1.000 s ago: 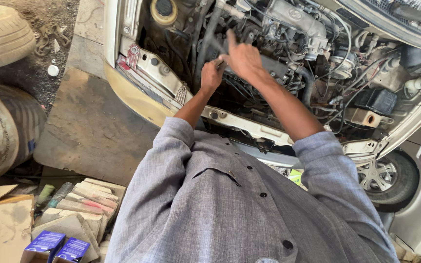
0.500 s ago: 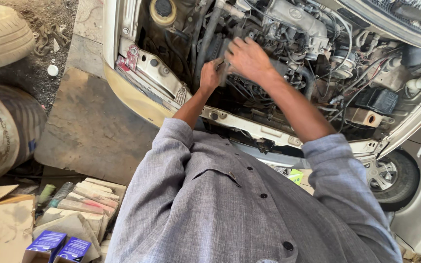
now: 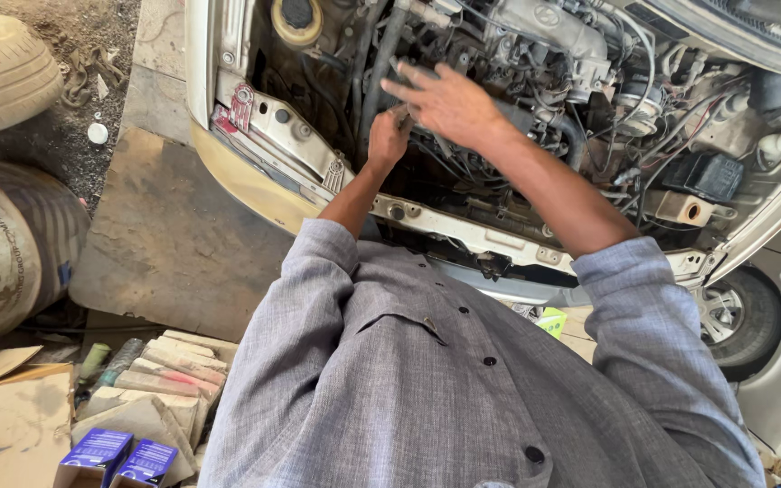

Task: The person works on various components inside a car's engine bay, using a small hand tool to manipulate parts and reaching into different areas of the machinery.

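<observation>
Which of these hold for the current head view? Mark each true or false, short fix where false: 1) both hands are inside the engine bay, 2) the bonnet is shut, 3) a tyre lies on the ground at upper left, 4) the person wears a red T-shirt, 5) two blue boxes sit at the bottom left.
1) True. The left hand and right hand are both in the engine bay.
2) False. The bay is open, with the engine and hoses exposed.
3) True. The tyre lies on the dirt.
4) False. The person wears a grey buttoned shirt with long sleeves.
5) True. The blue boxes sit beside cardboard.
</observation>
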